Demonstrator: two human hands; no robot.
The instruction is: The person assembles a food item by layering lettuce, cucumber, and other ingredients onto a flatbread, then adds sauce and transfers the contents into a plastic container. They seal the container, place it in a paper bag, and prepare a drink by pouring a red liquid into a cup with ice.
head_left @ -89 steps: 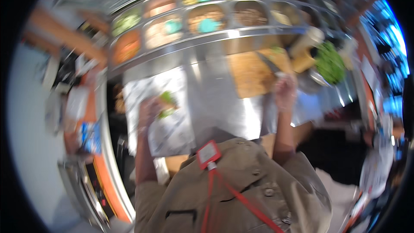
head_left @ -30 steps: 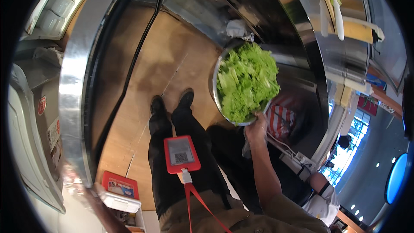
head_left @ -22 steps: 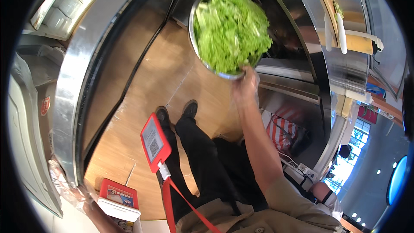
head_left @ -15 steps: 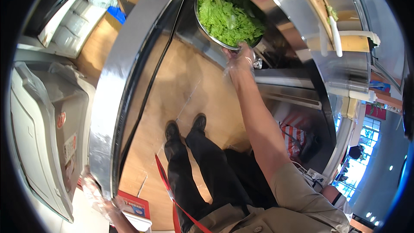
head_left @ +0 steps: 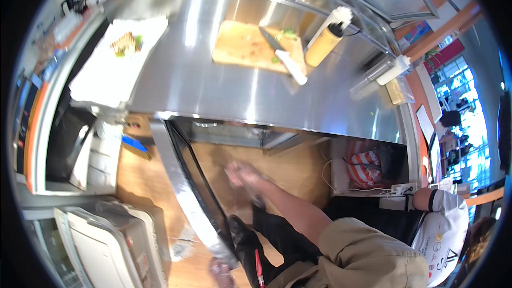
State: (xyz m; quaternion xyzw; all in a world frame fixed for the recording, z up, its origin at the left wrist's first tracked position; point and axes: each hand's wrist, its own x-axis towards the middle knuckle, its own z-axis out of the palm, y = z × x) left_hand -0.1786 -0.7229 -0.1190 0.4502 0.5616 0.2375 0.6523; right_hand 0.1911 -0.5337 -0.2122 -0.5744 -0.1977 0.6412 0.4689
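My right hand, in a clear plastic glove, hangs below the counter beside the open door, its fingers curled loosely with nothing seen in them. My left hand, also gloved, is closed around the near end of the steel door; part of it is cut off by the lower edge. Inside the under-counter compartment, only a slice of the metal bowl's rim shows under the counter edge. The lettuce is hidden now.
On the steel counter are a wooden board, a white-handled knife and a yellow squeeze bottle. A sandwich lies on white paper. Lidded bins stand at the left; a person's white sleeve is at right.
My right hand has let go of the bowl of lettuce and drawn back toward me. The door has swung partly in, with my left hand on it. My view has lifted to the countertop.
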